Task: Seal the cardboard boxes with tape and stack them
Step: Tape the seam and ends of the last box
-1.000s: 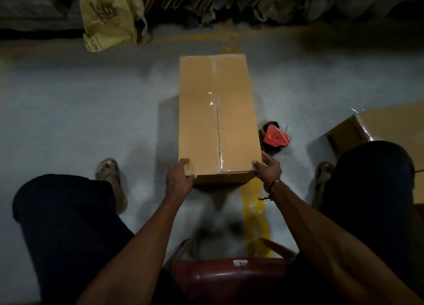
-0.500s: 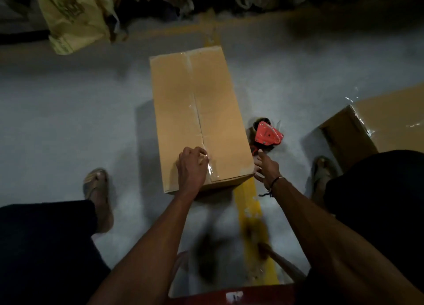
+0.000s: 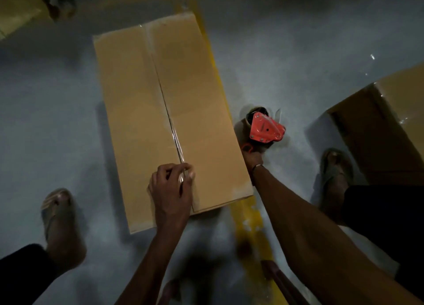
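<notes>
Our left hand (image 3: 171,190) rests on the near end of the cardboard box (image 3: 165,112), fingers curled and pinching at the glossy tape (image 3: 177,144) along the centre seam. Our right hand (image 3: 252,159) reaches to the box's right side and seems to close on the handle of the red tape dispenser (image 3: 266,128) standing on the floor (image 3: 57,121); we cannot tell how firmly.

If we lift the dispenser carelessly, the loose tape could fold onto itself or lie off the seam. A second box (image 3: 390,121) waits at far right.
</notes>
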